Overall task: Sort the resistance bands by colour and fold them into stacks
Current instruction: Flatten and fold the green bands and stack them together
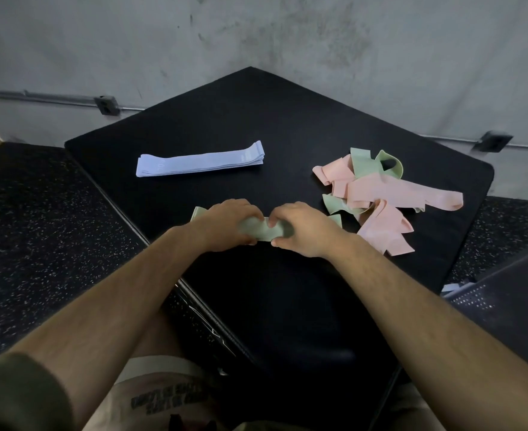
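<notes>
green band (258, 230): lay on table (256, 119), pinched by curled fingers of left hand (228, 223) and right hand (303, 229). blue stack (200, 160): lay beyond left fingers. pink-green pile (377, 189): lay just right of right fingers.

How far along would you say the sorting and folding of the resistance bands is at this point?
Done: the blue bands lie folded in one neat stack on the black table. In hand: the left hand and right hand both grip a green band, apparently folding it. Left: the tangled pile at the right, pink bands mixed with loose green bands, is unsorted.
</notes>
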